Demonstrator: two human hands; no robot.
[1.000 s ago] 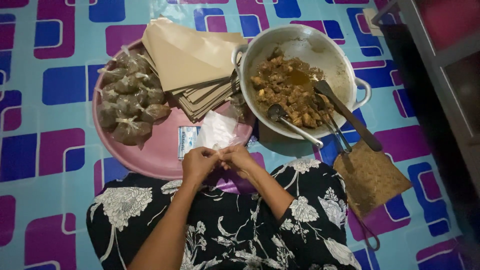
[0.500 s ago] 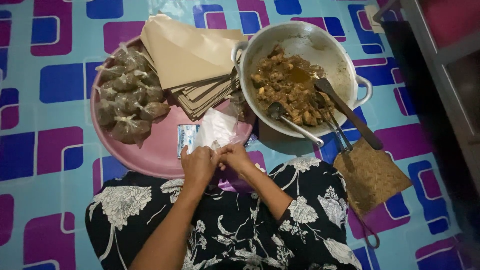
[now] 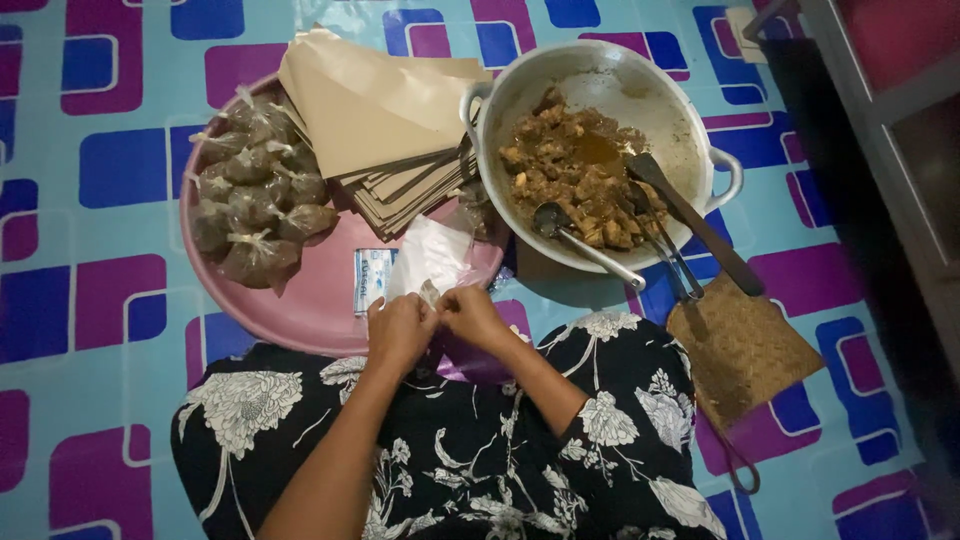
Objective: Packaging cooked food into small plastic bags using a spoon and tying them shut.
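My left hand (image 3: 398, 330) and my right hand (image 3: 475, 318) meet above my lap, fingertips pinched together on a small clear plastic bag (image 3: 431, 294) whose top pokes up between them. Just beyond my hands lies a flat stack of clear plastic bags (image 3: 430, 252) on a round pink tray (image 3: 310, 300). The tray also carries several tied, filled bags of dark food (image 3: 255, 210) at its left and a pile of brown paper sheets (image 3: 385, 130).
A large metal pot (image 3: 600, 75) of brown stewed food stands to the right, with a ladle (image 3: 585, 245) and a dark-handled utensil (image 3: 695, 225) resting in it. A woven fan (image 3: 740, 350) lies on the patterned floor mat (image 3: 100, 250) by my right knee. Dark furniture (image 3: 880, 150) lines the right edge.
My hands stay together in the same spot over the small bag, with only slight finger movement. Nothing else has shifted.
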